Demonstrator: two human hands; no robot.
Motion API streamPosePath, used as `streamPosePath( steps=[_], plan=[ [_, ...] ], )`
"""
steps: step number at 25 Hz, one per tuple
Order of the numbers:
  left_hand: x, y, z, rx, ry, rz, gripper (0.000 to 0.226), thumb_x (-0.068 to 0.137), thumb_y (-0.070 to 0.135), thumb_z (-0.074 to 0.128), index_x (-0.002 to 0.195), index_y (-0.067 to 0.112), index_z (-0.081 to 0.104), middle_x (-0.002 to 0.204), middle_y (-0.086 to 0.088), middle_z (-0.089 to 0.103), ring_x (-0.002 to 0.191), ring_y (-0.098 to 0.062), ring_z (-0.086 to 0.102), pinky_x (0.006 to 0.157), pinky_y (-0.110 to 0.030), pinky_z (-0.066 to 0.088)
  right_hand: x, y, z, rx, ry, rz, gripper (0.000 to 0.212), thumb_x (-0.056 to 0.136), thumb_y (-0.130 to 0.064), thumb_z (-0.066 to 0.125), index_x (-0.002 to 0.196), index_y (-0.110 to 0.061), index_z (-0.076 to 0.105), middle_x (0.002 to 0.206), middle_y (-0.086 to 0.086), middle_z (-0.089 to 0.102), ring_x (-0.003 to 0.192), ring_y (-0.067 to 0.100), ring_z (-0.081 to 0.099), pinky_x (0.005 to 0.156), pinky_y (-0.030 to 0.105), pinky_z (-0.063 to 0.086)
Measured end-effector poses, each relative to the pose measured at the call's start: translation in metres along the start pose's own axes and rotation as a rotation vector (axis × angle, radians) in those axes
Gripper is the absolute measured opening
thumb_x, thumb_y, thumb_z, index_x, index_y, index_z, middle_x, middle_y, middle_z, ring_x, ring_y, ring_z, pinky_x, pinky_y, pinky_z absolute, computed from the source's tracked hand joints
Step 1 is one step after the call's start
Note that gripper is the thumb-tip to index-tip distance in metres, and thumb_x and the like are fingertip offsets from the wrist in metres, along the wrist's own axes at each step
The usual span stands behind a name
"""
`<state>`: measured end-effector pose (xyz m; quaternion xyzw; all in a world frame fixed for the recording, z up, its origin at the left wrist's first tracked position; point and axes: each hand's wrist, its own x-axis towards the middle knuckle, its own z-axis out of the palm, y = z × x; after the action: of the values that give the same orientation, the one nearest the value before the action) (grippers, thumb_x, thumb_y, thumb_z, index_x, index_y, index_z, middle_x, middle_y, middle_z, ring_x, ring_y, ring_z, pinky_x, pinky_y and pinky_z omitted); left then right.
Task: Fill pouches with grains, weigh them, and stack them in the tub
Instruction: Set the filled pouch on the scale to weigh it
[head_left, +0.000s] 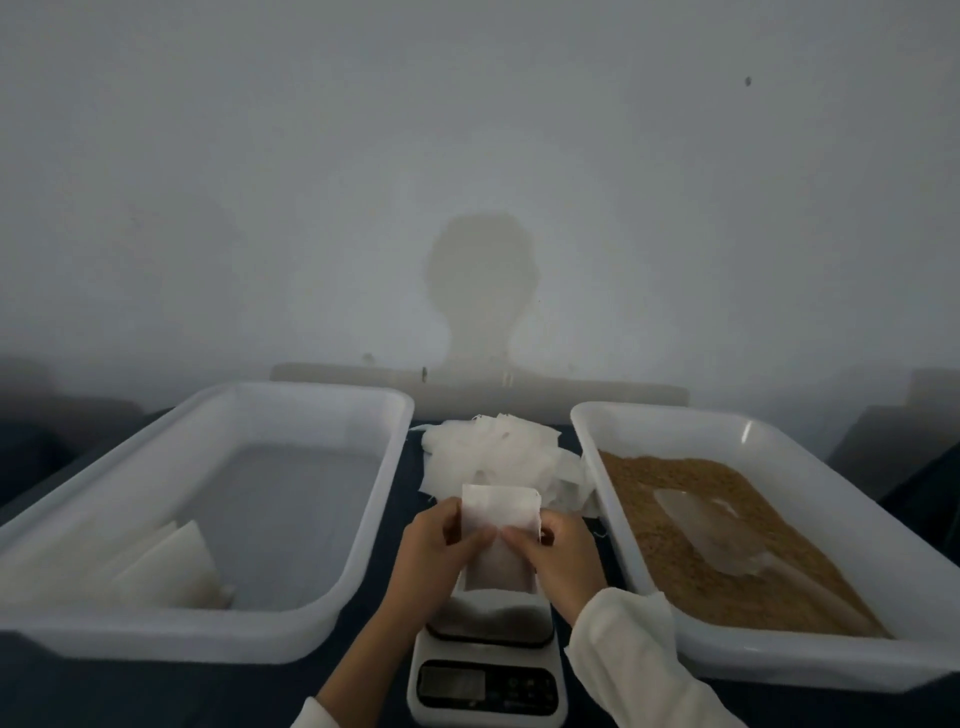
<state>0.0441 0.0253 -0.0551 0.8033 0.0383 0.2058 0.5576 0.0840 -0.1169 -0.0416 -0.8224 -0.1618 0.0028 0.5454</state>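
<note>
Dim, hazy, soft overall, light from behind the person, head shadow (480, 291) on the far wall (208, 182), small glare on the right tub (746, 431), edges dark and bowed.

Both tubs, the left tub (291, 415) and the right tub (779, 441), look like smooth white plastic with a faint sheen. The pouch (498, 519) is thin, matt, papery white fabric, like the loose pile (498, 452) behind. The grains (691, 561) are rough and brown. The scale (488, 691) has a glossy white plastic casing
</note>
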Motion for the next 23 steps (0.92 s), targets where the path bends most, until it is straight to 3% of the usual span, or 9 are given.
streamPosePath(
  steps=[3,7,9,13,16,19,23],
  plan=[
    [0.003,-0.010,-0.001,0.148,0.011,0.004,0.009,0.084,0.021,0.069,0.087,0.022,0.060,0.081,0.010,0.063,0.076,-0.003,0.062,0.060,-0.008,0.047,0.003,0.008,0.009,-0.054,0.015,0.006,0.024,0.085,-0.023,0.068,0.104,-0.008,0.067,0.100,0.004,0.068,0.094,0.017,0.064,0.081,0.024,0.053],
    [0.005,-0.021,0.001,0.213,-0.070,0.046,0.025,0.085,0.025,0.068,0.109,0.019,0.062,0.094,0.009,0.064,0.085,-0.005,0.060,0.066,-0.008,0.045,0.006,0.015,0.011,-0.122,0.024,-0.022,0.019,0.085,-0.021,0.069,0.102,-0.012,0.067,0.096,0.001,0.069,0.089,0.012,0.063,0.074,0.014,0.047],
    [0.007,-0.026,0.002,0.259,-0.062,0.047,0.027,0.086,0.025,0.068,0.109,0.018,0.057,0.096,0.009,0.061,0.088,-0.008,0.058,0.067,-0.009,0.042,0.005,0.019,0.012,-0.134,0.005,-0.022,0.021,0.085,-0.019,0.068,0.106,-0.015,0.066,0.098,-0.003,0.067,0.091,0.009,0.061,0.070,0.007,0.041],
    [0.009,-0.025,-0.004,0.209,-0.067,0.022,0.038,0.083,0.019,0.071,0.111,0.021,0.046,0.096,0.013,0.056,0.091,-0.005,0.056,0.068,-0.004,0.043,0.003,0.018,0.006,-0.035,-0.009,-0.037,0.028,0.086,-0.007,0.063,0.111,-0.018,0.057,0.109,-0.006,0.063,0.104,0.006,0.058,0.076,0.004,0.040],
    [0.012,-0.020,-0.015,0.060,0.023,0.020,0.040,0.082,0.011,0.071,0.114,0.016,0.047,0.102,0.008,0.060,0.097,-0.006,0.059,0.082,-0.013,0.048,0.003,0.013,-0.005,-0.001,0.039,-0.121,0.037,0.086,0.000,0.061,0.117,-0.018,0.052,0.114,-0.009,0.060,0.108,0.002,0.054,0.085,0.006,0.037],
    [0.012,-0.015,-0.023,0.003,0.094,0.018,0.033,0.085,0.011,0.068,0.113,0.014,0.050,0.103,0.011,0.059,0.095,-0.001,0.057,0.077,-0.010,0.048,0.006,0.010,-0.017,0.031,0.093,-0.165,0.034,0.089,0.004,0.053,0.116,-0.016,0.052,0.115,-0.005,0.059,0.109,0.005,0.053,0.091,0.012,0.037],
    [0.007,-0.014,-0.022,-0.033,0.098,0.015,0.031,0.088,0.011,0.065,0.115,0.012,0.050,0.105,0.010,0.058,0.096,0.000,0.057,0.083,-0.016,0.048,0.008,0.015,-0.024,0.036,0.098,-0.174,0.033,0.091,0.008,0.045,0.110,-0.018,0.052,0.111,-0.004,0.059,0.110,0.010,0.054,0.096,0.023,0.039]
  ],
)
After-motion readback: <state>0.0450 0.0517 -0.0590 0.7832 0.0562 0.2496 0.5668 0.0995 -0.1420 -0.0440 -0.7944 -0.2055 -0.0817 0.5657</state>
